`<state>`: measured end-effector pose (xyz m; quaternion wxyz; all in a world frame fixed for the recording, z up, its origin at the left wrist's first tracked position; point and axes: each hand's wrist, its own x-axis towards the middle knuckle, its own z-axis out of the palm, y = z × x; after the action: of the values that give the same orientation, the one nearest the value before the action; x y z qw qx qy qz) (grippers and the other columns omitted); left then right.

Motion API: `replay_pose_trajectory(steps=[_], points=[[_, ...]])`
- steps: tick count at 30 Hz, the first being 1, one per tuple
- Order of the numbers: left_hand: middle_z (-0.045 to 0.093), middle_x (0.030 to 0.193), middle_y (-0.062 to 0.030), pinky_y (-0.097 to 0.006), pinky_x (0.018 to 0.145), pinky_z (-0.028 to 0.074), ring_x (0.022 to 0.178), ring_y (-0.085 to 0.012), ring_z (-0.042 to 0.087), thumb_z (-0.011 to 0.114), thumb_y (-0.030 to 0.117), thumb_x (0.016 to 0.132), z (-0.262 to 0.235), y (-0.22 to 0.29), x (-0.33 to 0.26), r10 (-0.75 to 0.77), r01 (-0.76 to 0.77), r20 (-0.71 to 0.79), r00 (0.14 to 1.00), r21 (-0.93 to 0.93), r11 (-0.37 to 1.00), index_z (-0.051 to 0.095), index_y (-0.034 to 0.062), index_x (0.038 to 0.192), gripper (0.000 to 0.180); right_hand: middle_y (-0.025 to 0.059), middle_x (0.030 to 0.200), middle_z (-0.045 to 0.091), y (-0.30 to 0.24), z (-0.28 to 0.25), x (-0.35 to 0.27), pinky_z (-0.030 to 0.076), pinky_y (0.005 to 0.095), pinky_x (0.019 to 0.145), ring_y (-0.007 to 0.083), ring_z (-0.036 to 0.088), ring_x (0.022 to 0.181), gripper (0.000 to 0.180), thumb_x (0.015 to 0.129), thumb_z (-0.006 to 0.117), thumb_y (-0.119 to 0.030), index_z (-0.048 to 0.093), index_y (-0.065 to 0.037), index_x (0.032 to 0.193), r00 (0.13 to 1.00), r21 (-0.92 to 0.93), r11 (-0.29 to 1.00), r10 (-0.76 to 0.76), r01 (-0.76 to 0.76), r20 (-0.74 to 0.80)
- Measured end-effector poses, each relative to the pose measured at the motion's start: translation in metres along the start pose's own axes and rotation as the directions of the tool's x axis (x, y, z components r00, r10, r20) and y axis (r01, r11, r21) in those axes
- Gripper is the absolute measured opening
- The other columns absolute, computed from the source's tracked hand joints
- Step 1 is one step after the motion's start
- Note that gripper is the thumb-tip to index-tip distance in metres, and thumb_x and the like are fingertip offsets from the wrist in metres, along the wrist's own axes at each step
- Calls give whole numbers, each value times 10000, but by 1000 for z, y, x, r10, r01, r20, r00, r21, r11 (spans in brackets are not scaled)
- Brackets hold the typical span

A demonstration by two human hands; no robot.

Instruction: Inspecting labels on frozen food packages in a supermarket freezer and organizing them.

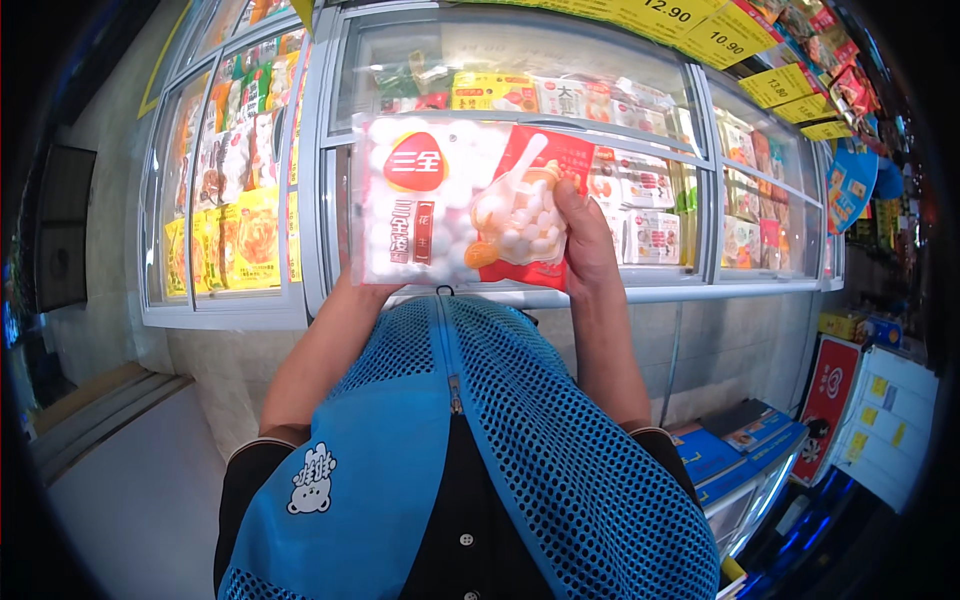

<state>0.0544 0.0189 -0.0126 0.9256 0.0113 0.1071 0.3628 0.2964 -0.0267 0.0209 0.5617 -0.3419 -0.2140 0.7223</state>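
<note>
A clear and red plastic bag of frozen white rice balls (450,235) is held up in front of me, its printed face toward me. My right hand (590,235) grips its right edge, the thumb lying across the front and the other fingers behind. Under the lower left corner, my left hand (372,292) holds the bag from behind; its fingers are hidden there. Directly beyond the bag stands a glass-topped freezer (705,170), where packs of frozen food (650,180) show through the panes.
A second freezer section (150,270) on the left holds yellow packages (257,230). Yellow price tags (715,35) hang above the far side. At the lower right are a blue-topped stand (740,450) and a red and white box-like unit (832,400).
</note>
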Motion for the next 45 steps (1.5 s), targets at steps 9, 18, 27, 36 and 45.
replay_pose_trajectory(steps=[9, 18, 27, 36, 45], points=[[395, 1573, -245, -585, 1171, 380, 1428, -414, 432, 331, 491, 1063, -9, 1, -24, 94, -80, 95, 991, -136, 987, 299, 19, 1562, 687, 148, 1253, 671, -19, 20, -2, 581, 374, 955, 218, 690, 1114, 519, 951, 737, -187, 512, 33, 1363, 999, -166, 986, 29, -22, 43], [381, 1588, -213, -563, 1172, 390, 1441, -379, 421, 326, 540, 1065, 6, -5, -31, 84, -71, 131, 988, -102, 992, 267, 59, 1579, 706, 150, 1248, 673, -21, 32, -6, 567, 383, 982, 231, 684, 1125, 662, 831, 830, -45, 463, 23, 1378, 999, -352, 936, -1, -15, -44], [416, 1570, -175, -537, 1157, 418, 1424, -357, 443, 379, 512, 1068, 31, -13, -44, 241, -332, 237, 941, 512, 792, 281, 68, 1571, 678, 160, 1327, 633, -10, 26, -12, 551, 385, 1006, 234, 652, 1187, 751, 814, 828, -6, 410, 8, 1438, 999, -110, 994, -9, 14, 47], [465, 1526, -142, -484, 1135, 448, 1371, -296, 501, 412, 459, 1073, 14, -12, -46, 201, -219, 184, 962, 85, 972, 351, 74, 1536, 605, 161, 1383, 578, 1, 39, -18, 493, 430, 1088, 265, 597, 1267, 903, 792, 821, 23, 279, -12, 1513, 997, -335, 940, -49, 64, 52], [471, 1521, -141, -476, 1131, 455, 1366, -290, 506, 420, 423, 1078, 5, -14, -56, 220, -233, 128, 967, 96, 968, 351, 71, 1534, 580, 150, 1335, 631, 0, 29, -20, 536, 396, 1037, 224, 636, 1206, 692, 852, 798, -7, 436, 21, 1441, 998, -183, 981, 70, -67, 9]])
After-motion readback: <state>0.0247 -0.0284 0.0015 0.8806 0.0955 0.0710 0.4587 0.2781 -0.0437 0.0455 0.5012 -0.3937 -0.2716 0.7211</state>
